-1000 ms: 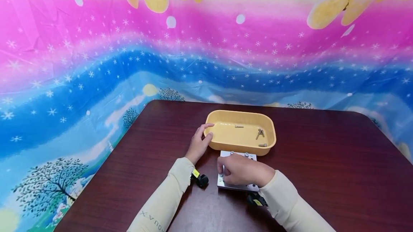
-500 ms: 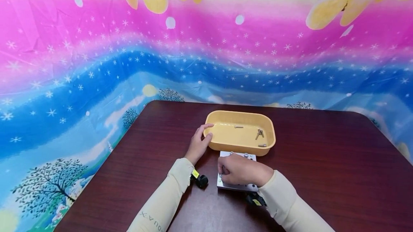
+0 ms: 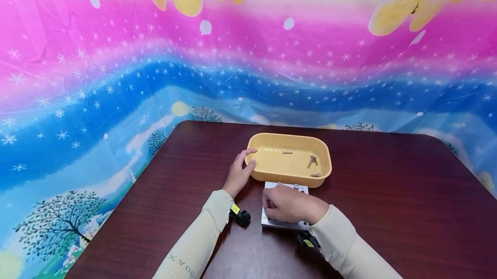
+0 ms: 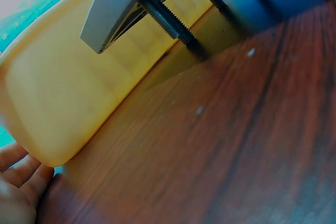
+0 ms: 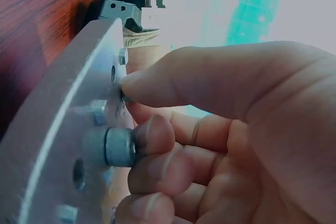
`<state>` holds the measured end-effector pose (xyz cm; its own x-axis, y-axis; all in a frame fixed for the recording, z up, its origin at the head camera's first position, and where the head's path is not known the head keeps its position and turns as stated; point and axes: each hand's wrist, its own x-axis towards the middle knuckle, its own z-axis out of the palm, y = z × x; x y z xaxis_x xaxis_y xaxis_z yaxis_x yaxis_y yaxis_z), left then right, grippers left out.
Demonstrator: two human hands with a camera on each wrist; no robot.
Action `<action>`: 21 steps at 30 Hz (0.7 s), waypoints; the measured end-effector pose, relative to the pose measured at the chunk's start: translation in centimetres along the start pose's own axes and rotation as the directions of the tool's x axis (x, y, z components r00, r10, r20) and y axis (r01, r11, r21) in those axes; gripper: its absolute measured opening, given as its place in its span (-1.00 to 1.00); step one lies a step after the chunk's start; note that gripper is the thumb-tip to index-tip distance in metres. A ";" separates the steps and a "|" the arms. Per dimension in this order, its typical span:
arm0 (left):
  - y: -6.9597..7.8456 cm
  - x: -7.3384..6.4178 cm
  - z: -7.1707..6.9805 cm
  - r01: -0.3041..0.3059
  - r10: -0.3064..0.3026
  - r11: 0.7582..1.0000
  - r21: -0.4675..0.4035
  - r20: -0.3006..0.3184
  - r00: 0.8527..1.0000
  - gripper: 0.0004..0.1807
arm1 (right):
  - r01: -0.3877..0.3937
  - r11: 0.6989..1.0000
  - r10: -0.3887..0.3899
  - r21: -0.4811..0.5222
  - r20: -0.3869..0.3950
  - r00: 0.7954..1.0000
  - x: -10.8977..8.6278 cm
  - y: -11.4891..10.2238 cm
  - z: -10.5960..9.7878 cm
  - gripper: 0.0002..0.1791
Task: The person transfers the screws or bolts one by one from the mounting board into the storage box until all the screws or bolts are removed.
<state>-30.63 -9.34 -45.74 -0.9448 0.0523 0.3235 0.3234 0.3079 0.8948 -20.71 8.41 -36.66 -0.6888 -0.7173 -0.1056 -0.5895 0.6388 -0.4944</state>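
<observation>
My left hand (image 3: pixel 237 176) holds the left end of a yellow plastic tray (image 3: pixel 288 178); its thumb and index finger lie at the rim. In the left wrist view, other fingers (image 4: pixel 23 174) rest against the tray's outer corner. My right hand (image 3: pixel 291 203) is over a silver metal plate (image 3: pixel 285 226) in front of the tray. The right wrist view shows its thumb and index finger pinching a small screw at the plate's face, mostly hidden by the thumb. Its other fingertips are close beside a larger socket-head bolt (image 5: pixel 121 147). Threaded bolts (image 4: pixel 169 20) stick out beneath the plate.
Several loose screws (image 3: pixel 312 161) lie in the tray, mostly toward its right end. Other bolt heads and open holes show on the plate. The dark wooden table (image 3: pixel 388 201) extends to both sides, with a printed cloth (image 3: pixel 248 54) hanging behind it.
The right thumb and fingers turn slightly at the plate's left side, covering the screw head seen there earlier. My left hand and the tray stay in place.
</observation>
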 end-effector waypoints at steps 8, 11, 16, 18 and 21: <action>0.0 0.0 0.0 0.008 -0.008 1.000 -0.005 0.007 1.000 -0.64 | -0.033 0.999 0.033 0.003 0.012 0.999 0.2 0.2 -0.1 -0.85; 0.1 0.0 -0.1 0.008 -0.008 1.000 -0.004 0.008 1.000 -0.64 | -0.035 0.999 0.035 0.002 0.007 0.999 0.2 0.2 -0.1 -0.86; 0.0 0.0 -0.1 0.004 -0.004 1.000 -0.011 0.008 1.000 -0.63 | -0.026 1.000 0.026 0.003 -0.006 1.000 0.3 0.4 0.0 -0.86; 0.0 0.0 -0.1 0.003 -0.002 1.000 -0.014 0.008 1.000 -0.63 | -0.024 1.000 0.024 0.003 -0.013 1.000 0.3 0.4 0.0 -0.86; -0.1 0.0 -0.1 0.001 0.000 1.000 -0.016 0.008 1.000 -0.63 | -0.007 1.000 0.007 -0.003 -0.037 0.999 0.2 0.4 0.0 -0.86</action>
<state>-30.70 -9.43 -45.79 -0.9453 0.0602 0.3205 0.3237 0.2923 0.8999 -21.11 8.49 -36.90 -0.7081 -0.7018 -0.0772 -0.5857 0.6450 -0.4909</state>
